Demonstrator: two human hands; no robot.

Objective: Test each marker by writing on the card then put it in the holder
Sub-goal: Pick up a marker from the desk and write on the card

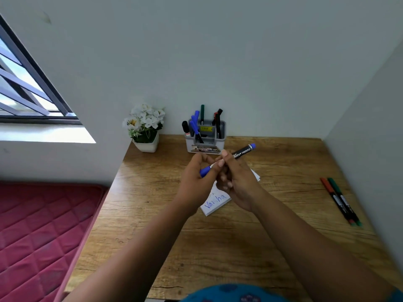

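While both hands hold one black marker [236, 154] above the white card [214, 202] on the grainy wooden desk [218, 247], the left hand [196, 182] pinches its blue cap and the right hand [236, 177] grips the barrel (two slim markers [340, 200] lie right; the grey plastic holder [206, 139] keeps perhaps seven).

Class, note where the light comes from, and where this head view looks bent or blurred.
Head view: daylight enters the barred window at left, overexposing the sill; wide-angle bending curves the wooden table edges and walls; blue handwriting on the white card stays soft.
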